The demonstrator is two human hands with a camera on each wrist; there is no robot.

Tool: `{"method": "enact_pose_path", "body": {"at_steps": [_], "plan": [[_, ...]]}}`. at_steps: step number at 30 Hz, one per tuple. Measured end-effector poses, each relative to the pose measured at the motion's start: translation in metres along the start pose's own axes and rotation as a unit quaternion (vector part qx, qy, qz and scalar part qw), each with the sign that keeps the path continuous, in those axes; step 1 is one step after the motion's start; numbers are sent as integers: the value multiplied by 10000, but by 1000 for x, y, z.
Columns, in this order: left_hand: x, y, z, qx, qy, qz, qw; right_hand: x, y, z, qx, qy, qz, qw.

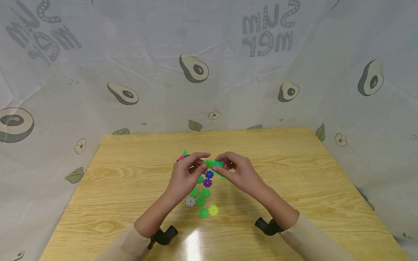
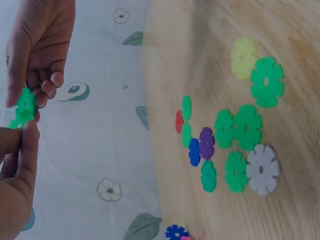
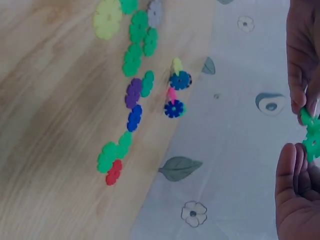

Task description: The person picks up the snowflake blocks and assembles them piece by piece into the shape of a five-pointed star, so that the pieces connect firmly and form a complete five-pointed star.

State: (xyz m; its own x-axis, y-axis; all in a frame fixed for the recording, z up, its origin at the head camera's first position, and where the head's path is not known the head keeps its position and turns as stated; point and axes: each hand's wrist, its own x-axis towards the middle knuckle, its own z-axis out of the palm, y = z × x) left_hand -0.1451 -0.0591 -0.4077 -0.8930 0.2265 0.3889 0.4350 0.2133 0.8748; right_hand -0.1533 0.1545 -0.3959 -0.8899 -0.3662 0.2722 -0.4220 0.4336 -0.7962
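Note:
Above the table, my left hand (image 1: 187, 174) pinches a notched green plastic disc (image 1: 209, 164) between thumb and fingers. Close against it, a second green disc (image 1: 217, 165) is pinched by my right hand (image 1: 240, 172). The two discs meet edge to edge; whether their slots interlock, I cannot tell. Below the hands lie loose discs: a blue one (image 1: 209, 174), a purple one (image 1: 207, 182), a white one (image 1: 191, 202), a yellow one (image 1: 213, 210) and several green ones (image 1: 200, 201). A red disc (image 3: 114, 172) shows in the right wrist view.
Left of the loose discs stands a joined cluster of discs (image 3: 174, 108) in blue, pink and yellow, partly behind my left hand in the head view. The wooden table (image 1: 130, 188) meets a hanging avocado-print cloth (image 1: 156, 105) at its back and sides.

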Motion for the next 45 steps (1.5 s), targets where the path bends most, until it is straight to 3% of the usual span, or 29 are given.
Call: {"method": "enact_pose_path", "body": {"at_steps": [5,9,13,18,23,30,40,45], "plan": [[5,-3,-8,-154,217,-217,9994,7,22,-7,106,-19,347,9993],[7,-6,-16,-407,428,-462,9972,4,58,-9,-361,-395,884,9946],[8,-7,-22,-553,557,-576,9952,-1,87,-7,-937,-950,1250,9831],[8,-7,-26,-817,650,-745,9917,-3,105,2,-1475,-1049,1356,9741],[6,-7,-28,-982,715,-864,9888,1,107,16,-1761,-931,1149,9732],[4,-9,-25,-1248,570,-858,9868,4,105,33,-2177,-660,903,9696],[2,-11,-23,-1384,517,-952,9844,4,106,35,-1997,-713,894,9732],[4,-12,-21,-1485,519,-978,9827,3,103,25,-1543,-533,884,9826]]}}
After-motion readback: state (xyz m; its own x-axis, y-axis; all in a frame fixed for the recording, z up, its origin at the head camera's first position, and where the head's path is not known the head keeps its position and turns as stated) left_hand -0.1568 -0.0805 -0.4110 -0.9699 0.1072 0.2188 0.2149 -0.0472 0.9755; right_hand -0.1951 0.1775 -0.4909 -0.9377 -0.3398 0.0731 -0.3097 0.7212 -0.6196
